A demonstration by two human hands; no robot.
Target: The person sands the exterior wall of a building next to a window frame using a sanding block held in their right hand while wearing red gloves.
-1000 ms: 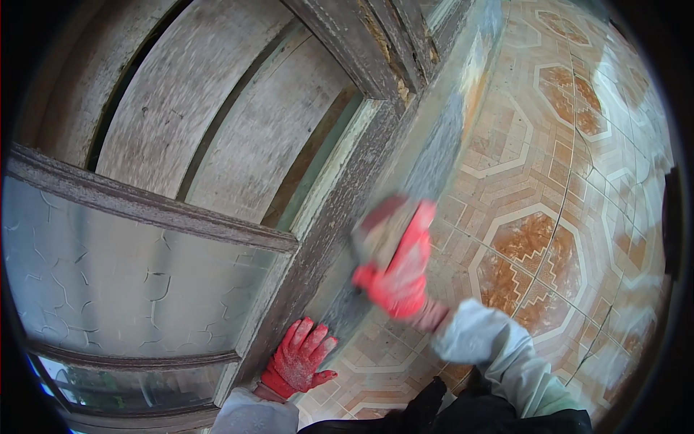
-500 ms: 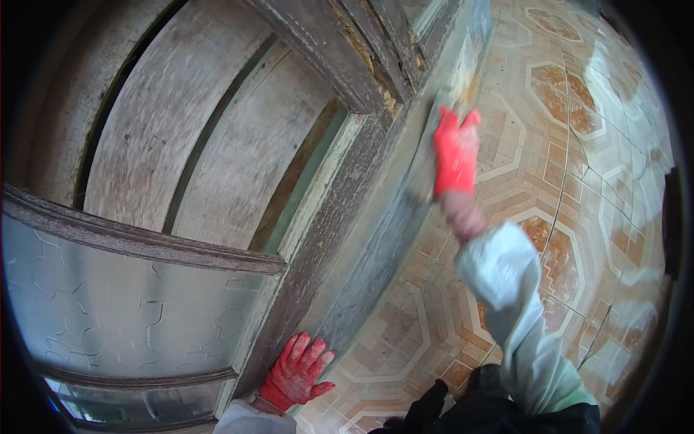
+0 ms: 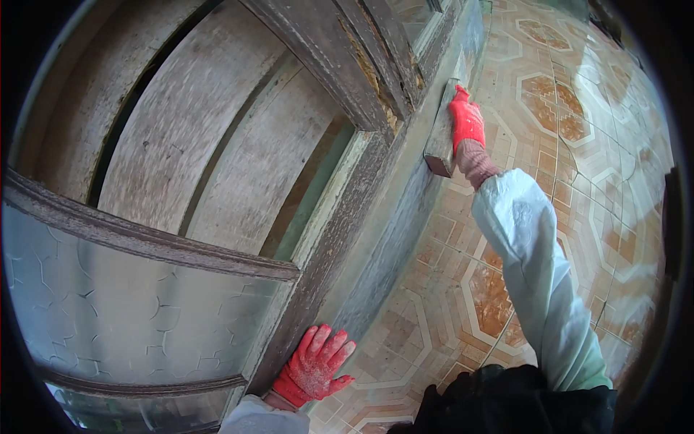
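In a red dusty glove, my left hand (image 3: 315,367) lies with fingers spread on the near end of the ledge, against the brown frame. My right hand (image 3: 468,121), also gloved in red, reaches far along the ledge. It grips a long, narrow wooden float (image 3: 442,134) with a dark brown near end. The float lies lengthwise along the ledge's edge; my fingers partly hide its far part. Wet-looking grey patches streak the ledge (image 3: 381,262) between my hands.
To the left stands a peeling brown wooden frame (image 3: 340,210) with wide boards (image 3: 173,116) and a patterned glass pane (image 3: 137,311). Its upper joint has cracked, broken wood. Patterned tile floor (image 3: 535,188) spreads along the right, below the ledge.
My right hand has slid farther away along the ledge with the float, which now shows more plainly. My left hand keeps its place on the ledge; the whole view has shifted slightly.
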